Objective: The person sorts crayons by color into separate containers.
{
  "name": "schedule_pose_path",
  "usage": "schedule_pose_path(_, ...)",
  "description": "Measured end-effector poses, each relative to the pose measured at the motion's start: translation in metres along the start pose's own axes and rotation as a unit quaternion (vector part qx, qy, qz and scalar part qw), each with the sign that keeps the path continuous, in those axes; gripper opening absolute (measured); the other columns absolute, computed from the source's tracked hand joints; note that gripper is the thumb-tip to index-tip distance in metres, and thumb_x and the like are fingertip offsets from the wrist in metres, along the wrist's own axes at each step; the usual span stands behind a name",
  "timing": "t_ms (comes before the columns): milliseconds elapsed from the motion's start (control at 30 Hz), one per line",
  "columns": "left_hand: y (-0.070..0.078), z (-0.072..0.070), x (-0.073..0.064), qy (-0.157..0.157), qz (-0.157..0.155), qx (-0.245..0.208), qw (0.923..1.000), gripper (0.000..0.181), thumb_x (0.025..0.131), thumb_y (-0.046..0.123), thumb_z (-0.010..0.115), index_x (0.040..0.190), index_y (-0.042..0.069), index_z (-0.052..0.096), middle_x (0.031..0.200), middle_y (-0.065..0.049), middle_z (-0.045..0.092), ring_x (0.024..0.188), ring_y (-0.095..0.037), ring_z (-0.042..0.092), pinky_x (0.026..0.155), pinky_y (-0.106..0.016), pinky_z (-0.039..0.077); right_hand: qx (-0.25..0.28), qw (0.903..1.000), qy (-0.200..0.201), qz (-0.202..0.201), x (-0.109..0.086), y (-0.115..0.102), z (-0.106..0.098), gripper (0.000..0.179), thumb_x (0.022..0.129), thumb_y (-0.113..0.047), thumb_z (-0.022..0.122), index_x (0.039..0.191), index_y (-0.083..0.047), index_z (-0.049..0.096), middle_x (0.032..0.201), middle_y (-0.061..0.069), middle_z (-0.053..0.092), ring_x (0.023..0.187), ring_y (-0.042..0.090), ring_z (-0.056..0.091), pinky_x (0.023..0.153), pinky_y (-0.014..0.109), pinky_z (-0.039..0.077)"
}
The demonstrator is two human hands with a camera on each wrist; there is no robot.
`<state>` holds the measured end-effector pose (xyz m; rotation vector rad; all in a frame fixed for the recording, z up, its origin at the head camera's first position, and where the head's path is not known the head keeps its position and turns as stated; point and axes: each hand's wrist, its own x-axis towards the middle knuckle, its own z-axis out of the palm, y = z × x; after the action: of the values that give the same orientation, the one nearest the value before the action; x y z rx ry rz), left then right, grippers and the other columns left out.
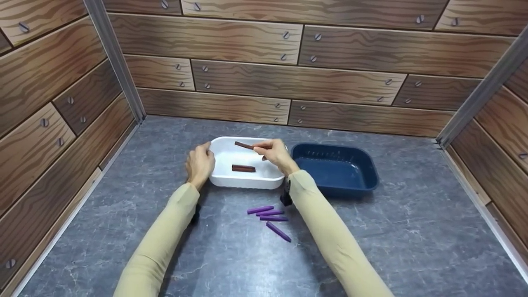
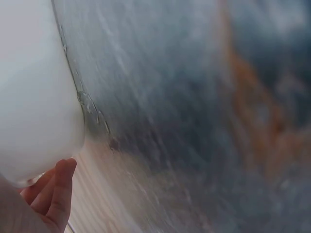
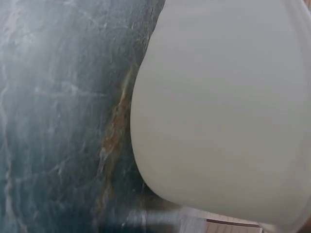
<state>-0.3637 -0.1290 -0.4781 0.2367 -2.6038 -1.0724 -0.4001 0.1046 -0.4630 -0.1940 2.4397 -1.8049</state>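
Note:
In the head view a white tray (image 1: 247, 182) stands in the middle of the table. My left hand (image 1: 200, 163) grips its left end at the rim; the left wrist view shows the fingertips (image 2: 65, 170) against the outer wall. Over the tray's right half, my right hand (image 1: 274, 154) pinches a brown crayon (image 1: 244, 145) by one end, its other end pointing left. Brown crayons (image 1: 243, 168) lie side by side on the tray floor, too close together to count. The right wrist view shows the tray's outer wall (image 3: 218, 111) but hardly any of the hand.
A dark blue tray (image 1: 330, 171) stands just right of the white one, partly behind the right wrist. Several purple crayons (image 1: 273, 218) lie on the grey marbled table (image 1: 222, 255) in front, between the forearms. Wood-patterned walls (image 1: 247, 74) enclose the back and sides.

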Motion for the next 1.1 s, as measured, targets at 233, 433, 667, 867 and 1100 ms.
schedule_pose_path(233, 0.0, 0.0, 0.0, 0.007, 0.002, 0.007, 0.9999, 0.043, 0.096, 0.016, 0.046, 0.136, 0.018, 0.06, 0.132, -0.008, 0.064, 0.114, -0.033, 0.064, 0.089, -0.054, 0.05, 0.023, 0.9997, 0.008, 0.005, 0.0, 0.0, 0.004, 0.019, 0.089, -0.007, 0.071, 0.104, 0.004, 0.074, 0.076, -0.003, 0.065, 0.077, 0.021, 0.061, 0.062, 0.019, 0.05)
schedule_pose_path(433, 0.001, 0.0, -0.001, 0.009, 0.007, 0.01, 0.9999, 0.042, 0.096, 0.017, 0.046, 0.136, 0.018, 0.061, 0.132, -0.008, 0.064, 0.114, -0.034, 0.064, 0.09, -0.054, 0.049, 0.006, 0.9994, 0.011, 0.031, 0.001, 0.001, 0.006, 0.019, 0.088, -0.005, 0.071, 0.104, 0.004, 0.074, 0.079, 0.0, 0.068, 0.073, 0.015, 0.06, 0.063, 0.021, 0.051)
schedule_pose_path(667, 0.001, 0.001, 0.0, 0.012, -0.002, 0.014, 0.9998, 0.042, 0.096, 0.017, 0.047, 0.135, 0.018, 0.061, 0.132, -0.007, 0.064, 0.116, -0.033, 0.063, 0.091, -0.054, 0.049, -0.001, 0.996, -0.004, 0.089, 0.002, 0.005, 0.011, 0.02, 0.087, -0.001, 0.07, 0.105, 0.006, 0.073, 0.076, -0.002, 0.065, 0.065, 0.009, 0.056, 0.062, 0.021, 0.048)
schedule_pose_path(867, 0.0, 0.003, 0.001, 0.004, -0.008, 0.011, 0.9999, 0.042, 0.096, 0.017, 0.047, 0.136, 0.019, 0.06, 0.132, -0.007, 0.064, 0.116, -0.033, 0.063, 0.091, -0.054, 0.049, 0.007, 0.9908, 0.001, 0.135, 0.002, 0.007, 0.013, 0.018, 0.086, 0.001, 0.07, 0.103, 0.005, 0.073, 0.071, 0.0, 0.062, 0.061, 0.01, 0.055, 0.058, 0.021, 0.046)
schedule_pose_path(1100, -0.002, 0.002, 0.001, 0.008, -0.001, 0.005, 1.0, 0.043, 0.096, 0.017, 0.046, 0.136, 0.018, 0.06, 0.132, -0.007, 0.064, 0.114, -0.033, 0.064, 0.087, -0.052, 0.051, -0.022, 0.987, 0.017, 0.158, 0.004, 0.008, 0.016, 0.015, 0.083, 0.0, 0.073, 0.099, 0.001, 0.075, 0.07, -0.003, 0.062, 0.062, 0.009, 0.058, 0.061, 0.021, 0.049)
